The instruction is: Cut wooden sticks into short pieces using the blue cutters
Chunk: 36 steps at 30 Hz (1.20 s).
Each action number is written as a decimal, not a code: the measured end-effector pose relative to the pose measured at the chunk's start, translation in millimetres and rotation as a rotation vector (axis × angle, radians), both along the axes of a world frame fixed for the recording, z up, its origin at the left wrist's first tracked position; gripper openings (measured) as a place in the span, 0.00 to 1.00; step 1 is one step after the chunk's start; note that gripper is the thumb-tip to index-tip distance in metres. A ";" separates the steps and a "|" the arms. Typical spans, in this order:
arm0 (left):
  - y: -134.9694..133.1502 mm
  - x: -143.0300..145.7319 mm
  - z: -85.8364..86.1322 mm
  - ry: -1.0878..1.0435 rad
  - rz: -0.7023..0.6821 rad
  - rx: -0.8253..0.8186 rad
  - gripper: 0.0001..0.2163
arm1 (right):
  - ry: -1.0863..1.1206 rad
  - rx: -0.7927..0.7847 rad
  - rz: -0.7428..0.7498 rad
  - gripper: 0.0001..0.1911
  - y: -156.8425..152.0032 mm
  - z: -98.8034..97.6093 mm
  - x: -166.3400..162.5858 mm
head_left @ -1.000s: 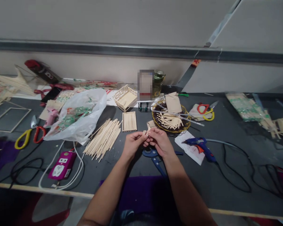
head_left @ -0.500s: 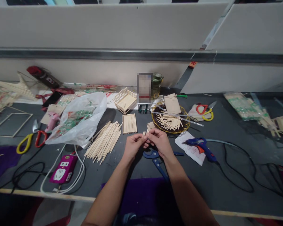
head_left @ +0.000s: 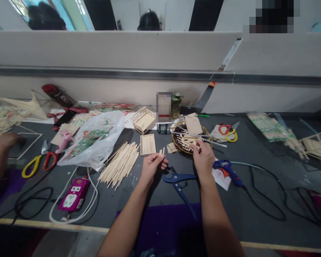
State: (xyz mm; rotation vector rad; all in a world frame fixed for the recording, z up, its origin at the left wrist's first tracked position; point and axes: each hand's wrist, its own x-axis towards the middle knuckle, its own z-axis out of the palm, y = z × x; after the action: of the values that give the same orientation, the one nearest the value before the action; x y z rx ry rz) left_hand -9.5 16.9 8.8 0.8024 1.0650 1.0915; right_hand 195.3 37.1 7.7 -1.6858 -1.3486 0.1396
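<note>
Between the thumb and fingers of my left hand [head_left: 152, 167] are a couple of short wooden sticks [head_left: 162, 151], held upright. My right hand [head_left: 204, 157] reaches over the near right rim of a round basket [head_left: 178, 147]. Its fingertips are pinched together at the loose short sticks [head_left: 186, 140] in there; whether one is between them is hidden. A blue pipe cutter [head_left: 179, 177] lies between my forearms with its handles apart. Beyond my left hand is a small framed panel of sticks [head_left: 148, 145], with a pile of longer sticks [head_left: 120, 162] to its left.
A blue glue gun [head_left: 228, 171] with its cord lies right of my right hand. Left are a plastic bag [head_left: 112, 125], a purple power strip [head_left: 74, 194] and scissors [head_left: 50, 160]. A small stick-built tray [head_left: 143, 120] stands behind. Another person's hand [head_left: 2, 144] is at far left.
My right hand has left my left hand and moved right to the basket. My left hand keeps its short sticks. Another person's hand has come in at the left, and the view has tilted up.
</note>
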 end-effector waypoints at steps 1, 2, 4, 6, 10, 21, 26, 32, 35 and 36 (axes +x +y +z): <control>-0.6 0.8 0.5 0.005 -0.013 0.000 0.15 | 0.034 -0.002 0.025 0.16 -0.4 0.4 -2.3; -1.0 1.5 0.7 0.012 -0.028 -0.003 0.15 | 0.092 -0.006 0.084 0.15 -1.3 1.0 -7.0; -1.5 2.5 -0.6 0.029 -0.075 -0.018 0.17 | 0.250 -0.052 0.298 0.13 -4.4 2.0 -21.7; -1.8 3.0 -4.4 0.059 -0.138 -0.013 0.18 | 0.407 -0.145 0.516 0.10 -7.7 1.3 -38.8; -0.8 0.6 -14.0 0.226 -0.214 0.144 0.17 | 0.573 -0.247 0.624 0.09 -11.1 -5.3 -61.1; 8.9 -18.0 -23.5 0.886 -0.080 0.361 0.10 | 0.469 -0.295 0.548 0.08 -8.9 -18.9 -65.1; 16.6 -37.9 -25.7 0.980 -0.030 0.321 0.11 | 0.113 -0.220 0.501 0.10 -7.8 -22.0 -55.1; 28.8 -67.6 -25.5 1.038 0.313 0.338 0.12 | -0.124 -0.276 0.623 0.13 -5.7 -25.4 -61.0; 29.3 -65.3 -26.0 1.093 0.235 0.360 0.12 | -0.280 -0.307 0.711 0.17 -4.0 -25.5 -73.8; 28.9 -62.4 -25.8 1.118 0.190 0.358 0.12 | -0.326 -0.303 0.741 0.19 -3.5 -25.2 -78.1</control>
State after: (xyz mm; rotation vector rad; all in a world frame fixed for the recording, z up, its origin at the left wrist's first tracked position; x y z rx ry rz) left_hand -71.9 45.8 -17.0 1.7248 1.9169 0.9830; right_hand 117.2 33.6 -17.5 -1.3978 -2.2495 0.5332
